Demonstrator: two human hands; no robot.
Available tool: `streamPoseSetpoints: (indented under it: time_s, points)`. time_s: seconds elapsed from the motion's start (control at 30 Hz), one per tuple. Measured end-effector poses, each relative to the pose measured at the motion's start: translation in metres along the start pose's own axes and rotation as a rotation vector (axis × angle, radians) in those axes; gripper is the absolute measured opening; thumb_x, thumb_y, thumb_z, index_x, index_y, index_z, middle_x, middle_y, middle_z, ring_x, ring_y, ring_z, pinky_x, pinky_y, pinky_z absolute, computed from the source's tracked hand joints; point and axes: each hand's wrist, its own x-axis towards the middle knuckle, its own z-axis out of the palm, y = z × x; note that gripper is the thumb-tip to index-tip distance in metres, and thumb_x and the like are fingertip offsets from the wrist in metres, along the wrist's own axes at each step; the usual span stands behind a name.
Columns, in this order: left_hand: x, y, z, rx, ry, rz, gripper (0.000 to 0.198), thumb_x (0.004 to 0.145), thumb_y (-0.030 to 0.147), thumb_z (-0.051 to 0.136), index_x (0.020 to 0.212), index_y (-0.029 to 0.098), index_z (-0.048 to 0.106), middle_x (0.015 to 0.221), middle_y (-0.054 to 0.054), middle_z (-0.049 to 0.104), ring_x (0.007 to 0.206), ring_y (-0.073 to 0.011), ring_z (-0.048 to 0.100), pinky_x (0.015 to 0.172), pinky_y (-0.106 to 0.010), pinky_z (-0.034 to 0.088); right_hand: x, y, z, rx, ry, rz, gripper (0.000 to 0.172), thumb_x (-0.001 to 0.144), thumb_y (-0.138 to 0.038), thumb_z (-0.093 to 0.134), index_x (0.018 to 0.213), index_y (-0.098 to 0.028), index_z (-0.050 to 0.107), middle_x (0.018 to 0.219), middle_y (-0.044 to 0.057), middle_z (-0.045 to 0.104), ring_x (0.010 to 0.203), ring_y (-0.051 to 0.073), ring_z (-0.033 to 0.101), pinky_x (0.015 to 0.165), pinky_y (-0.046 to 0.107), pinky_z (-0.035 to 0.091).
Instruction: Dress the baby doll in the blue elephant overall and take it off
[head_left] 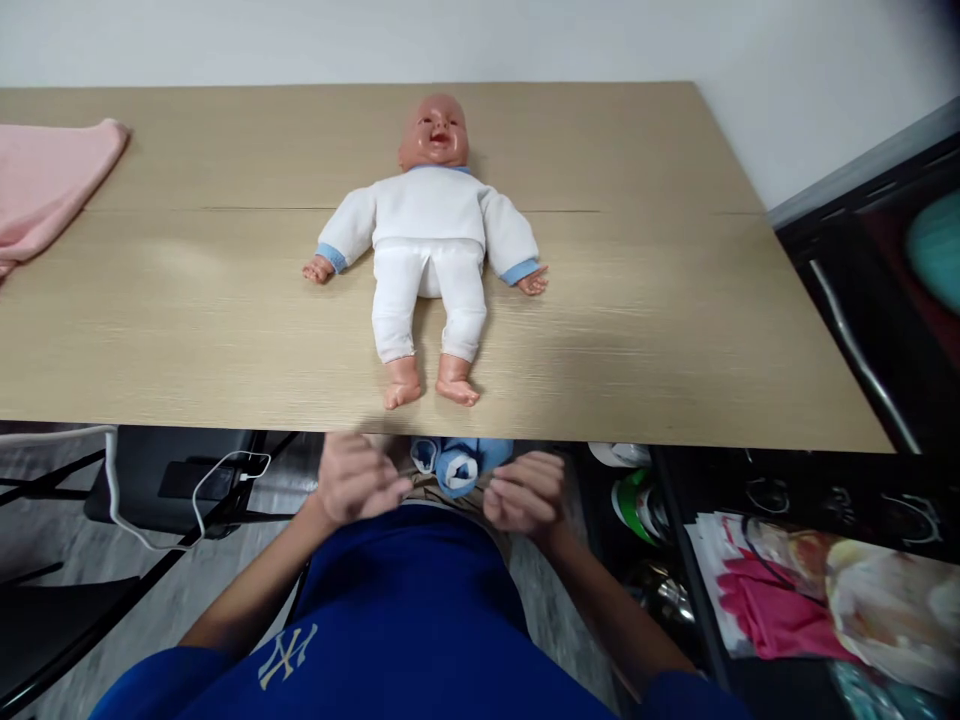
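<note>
A baby doll (430, 205) in a white top with blue cuffs and white trousers lies face up on the table, arms spread, feet bare and toward me. Below the table's front edge, my left hand (364, 482) is closed with fingers curled, thumb pointing inward. Opposite it, my right hand (527, 492) is closed too, fingers bent toward the left. Between the hands, on my lap, rests a small blue cloth piece with white-lined openings (459, 470). Whether either hand pinches anything thin or small cannot be made out.
The wooden table (660, 300) spans the view. A pink cloth (56, 185) lies at its left. Below left are a black chair (161, 485) and a white cable (112, 490). A black shelf at right holds a pink cloth item (780, 605) and bags.
</note>
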Motion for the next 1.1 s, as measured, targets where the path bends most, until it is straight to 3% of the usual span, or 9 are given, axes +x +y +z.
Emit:
streamPoseSetpoints:
  time_s: [0.07, 0.17, 0.3, 0.47, 0.57, 0.7, 0.83, 0.97, 1.1]
  points:
    - [-0.031, 0.007, 0.017, -0.105, -0.281, 0.058, 0.017, 0.108, 0.048, 0.079, 0.099, 0.033, 0.078, 0.079, 0.001, 0.078, 0.067, -0.0232, 0.075, 0.071, -0.044, 0.066, -0.021, -0.003, 0.012, 0.045, -0.247, 0.162, 0.017, 0.100, -0.057, 0.076, 0.114, -0.047, 0.076, 0.099, 0.006, 0.082, 0.089, 0.042, 0.081, 0.084, 0.067, 0.072]
    - [-0.054, 0.009, 0.047, -0.012, -0.501, -0.193, 0.019, 0.113, 0.040, 0.073, 0.124, 0.029, 0.083, 0.113, -0.011, 0.088, 0.101, -0.0321, 0.084, 0.093, -0.053, 0.071, -0.025, -0.006, 0.027, 0.008, -0.352, 0.385, 0.035, 0.109, -0.050, 0.062, 0.140, -0.038, 0.074, 0.127, 0.014, 0.084, 0.112, 0.047, 0.083, 0.094, 0.072, 0.071]
    - [-0.049, -0.004, 0.073, 0.162, -0.646, -0.555, 0.046, 0.112, 0.043, 0.073, 0.149, 0.015, 0.073, 0.152, -0.028, 0.077, 0.143, -0.0481, 0.071, 0.124, -0.068, 0.057, -0.019, -0.025, 0.028, 0.065, -0.446, 0.467, 0.015, 0.107, -0.040, 0.063, 0.112, -0.036, 0.077, 0.102, 0.009, 0.084, 0.081, 0.035, 0.081, 0.070, 0.051, 0.069]
    - [-0.039, -0.006, 0.060, -0.075, -0.619, -0.628, 0.022, 0.116, 0.036, 0.060, 0.126, 0.022, 0.074, 0.127, -0.016, 0.085, 0.127, -0.0385, 0.077, 0.118, -0.058, 0.058, -0.026, -0.066, 0.001, 0.348, -0.537, 0.396, 0.018, 0.100, -0.052, 0.080, 0.097, -0.035, 0.075, 0.084, 0.001, 0.081, 0.069, 0.030, 0.079, 0.064, 0.044, 0.066]
    - [-0.047, 0.005, 0.032, -0.245, -0.495, -0.582, 0.011, 0.108, 0.034, 0.064, 0.113, 0.025, 0.068, 0.108, -0.010, 0.082, 0.105, -0.0307, 0.078, 0.098, -0.047, 0.062, -0.031, -0.049, -0.016, 0.488, -0.489, 0.421, 0.026, 0.109, -0.056, 0.071, 0.110, -0.032, 0.082, 0.098, 0.005, 0.088, 0.087, 0.031, 0.086, 0.083, 0.047, 0.071]
    - [-0.066, 0.008, -0.009, -0.311, -0.566, -0.250, 0.011, 0.098, 0.032, 0.062, 0.107, 0.026, 0.063, 0.101, -0.008, 0.080, 0.088, -0.0275, 0.072, 0.088, -0.046, 0.056, -0.036, 0.020, -0.016, 0.164, -0.219, 0.658, 0.046, 0.110, -0.066, 0.063, 0.127, -0.026, 0.076, 0.128, 0.016, 0.086, 0.119, 0.037, 0.084, 0.106, 0.058, 0.069]
    - [-0.069, -0.002, -0.027, -0.269, -0.656, -0.107, 0.016, 0.105, 0.036, 0.050, 0.098, 0.027, 0.061, 0.094, -0.009, 0.076, 0.084, -0.0290, 0.068, 0.084, -0.049, 0.051, -0.032, 0.062, 0.005, 0.205, -0.323, 0.645, 0.055, 0.099, -0.076, 0.070, 0.117, -0.024, 0.074, 0.109, 0.012, 0.086, 0.097, 0.031, 0.081, 0.085, 0.047, 0.071]
    - [-0.037, -0.002, -0.017, -0.260, -0.685, -0.151, 0.024, 0.115, 0.037, 0.052, 0.098, 0.026, 0.065, 0.102, -0.010, 0.080, 0.092, -0.0282, 0.071, 0.091, -0.047, 0.056, -0.009, 0.046, 0.007, 0.303, -0.500, 0.553, 0.038, 0.105, -0.061, 0.071, 0.101, -0.023, 0.076, 0.089, 0.006, 0.084, 0.078, 0.024, 0.077, 0.068, 0.034, 0.063]
    - [0.022, 0.011, -0.003, -0.364, -0.676, -0.060, 0.016, 0.120, 0.033, 0.062, 0.128, 0.026, 0.074, 0.135, -0.013, 0.084, 0.116, -0.0282, 0.079, 0.106, -0.046, 0.063, 0.038, -0.005, -0.026, 0.390, -0.635, 0.350, 0.021, 0.109, -0.046, 0.076, 0.111, -0.027, 0.082, 0.108, 0.006, 0.088, 0.100, 0.025, 0.080, 0.095, 0.039, 0.067]
